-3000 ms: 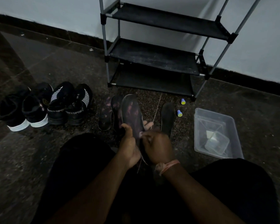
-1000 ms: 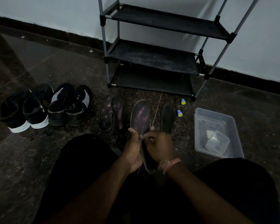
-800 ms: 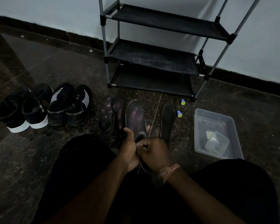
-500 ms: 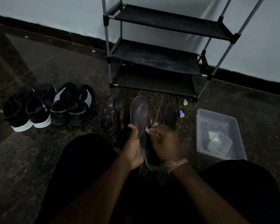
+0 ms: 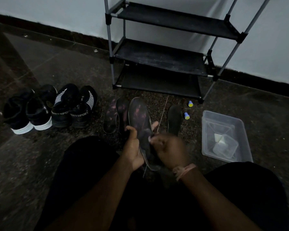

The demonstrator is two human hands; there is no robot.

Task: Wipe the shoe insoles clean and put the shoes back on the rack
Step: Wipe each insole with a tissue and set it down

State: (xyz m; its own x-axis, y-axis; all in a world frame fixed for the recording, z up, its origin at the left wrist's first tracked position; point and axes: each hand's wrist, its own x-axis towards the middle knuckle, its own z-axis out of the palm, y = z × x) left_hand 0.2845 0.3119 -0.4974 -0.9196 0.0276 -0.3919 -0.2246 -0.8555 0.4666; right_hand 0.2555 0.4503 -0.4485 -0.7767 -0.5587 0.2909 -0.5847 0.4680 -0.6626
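My left hand grips a dark insole with pinkish stains, held up over my lap. My right hand is curled against the insole's lower half and pinches something small and dark; whether it is a cloth I cannot tell. Two more stained insoles lie on the floor to the left, a plain dark insole to the right. Two pairs of black shoes stand at the left. The black three-shelf rack stands against the wall with bare shelves.
A clear plastic tub holding a smaller clear container sits on the floor at the right. Two small blue-and-yellow caps lie near the rack's front right leg. My dark-clothed knees fill the foreground.
My right hand has rubbed up and down the insole while the left hand tilted it. The camera view has shifted slightly. Shoes, floor insoles and tub have stayed put.
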